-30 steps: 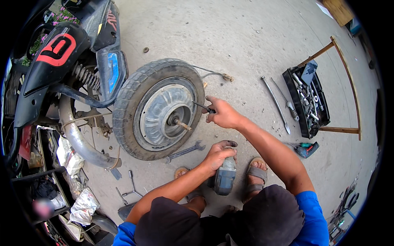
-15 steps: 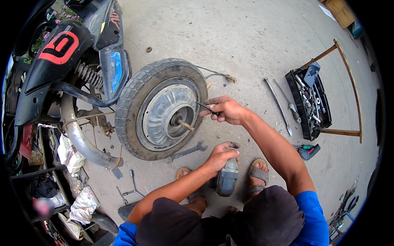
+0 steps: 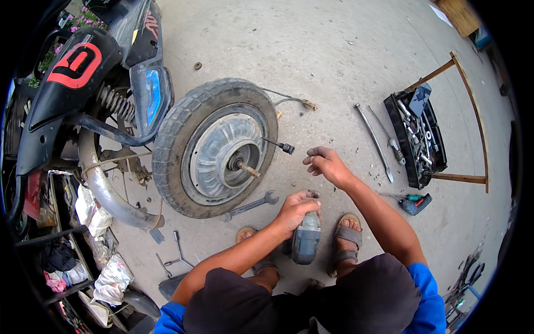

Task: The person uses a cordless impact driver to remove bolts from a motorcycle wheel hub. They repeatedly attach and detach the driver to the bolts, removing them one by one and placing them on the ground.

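Observation:
My left hand (image 3: 300, 214) grips a grey power tool (image 3: 304, 242), apparently an impact driver, held low between my feet. My right hand (image 3: 325, 166) is loosely open, fingers bent and apart, just right of a dark bit with a socket-like end (image 3: 286, 148) that sticks out of the hub rim unheld. The motor wheel (image 3: 217, 150) stands upright, its ribbed hub and threaded axle (image 3: 249, 170) facing right. Below the tyre lies a large open-end wrench (image 3: 245, 207).
A scooter (image 3: 75, 100) with cluttered compartments (image 3: 67, 239) fills the left. At right are an open black toolbox (image 3: 400, 128), a long steel bar (image 3: 372, 142), a wooden frame (image 3: 478, 128) and a drill-like tool (image 3: 414, 205). A Y-shaped wrench (image 3: 179, 253) lies lower left.
My right hand has let go of the dark bit and moved right and down, leaving it projecting from the hub. My left hand still holds the power tool in about the same place.

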Tool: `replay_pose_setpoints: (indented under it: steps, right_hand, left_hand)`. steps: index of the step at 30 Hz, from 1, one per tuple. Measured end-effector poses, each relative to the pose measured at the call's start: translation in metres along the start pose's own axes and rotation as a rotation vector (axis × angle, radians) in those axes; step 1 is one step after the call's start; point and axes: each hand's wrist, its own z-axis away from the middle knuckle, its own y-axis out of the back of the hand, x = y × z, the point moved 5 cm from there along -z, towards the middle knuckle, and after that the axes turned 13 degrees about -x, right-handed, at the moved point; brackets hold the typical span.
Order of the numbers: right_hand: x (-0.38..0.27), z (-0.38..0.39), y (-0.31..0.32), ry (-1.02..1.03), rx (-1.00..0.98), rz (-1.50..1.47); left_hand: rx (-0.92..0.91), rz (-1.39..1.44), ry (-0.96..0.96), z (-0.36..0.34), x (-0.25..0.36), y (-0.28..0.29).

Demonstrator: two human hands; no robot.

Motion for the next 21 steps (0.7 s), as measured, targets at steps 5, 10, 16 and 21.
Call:
replay_pose_setpoints:
  steps: [5,10,16,21]
  right_hand:
    - [0.067,0.085,-0.026,-0.141,-0.293,0.053]
    - [0.036,0.120,-0.085,0.047,-0.372,0.096]
    - [0.068,0.104,-0.093,0.035,-0.166,0.072]
    - [0.051,0.102,-0.070,0.114,-0.170,0.086]
  left_hand:
    - [0.095,0.062,-0.109,-0.005,-0.002,0.014]
    - [0.265,0.201,-0.186,-0.006,0.010,0.025]
    - [0.336,0.192,-0.261,-0.017,0.009,0.032]
    - [0.148,0.312,-0.328,-0.032,0.023,0.048]
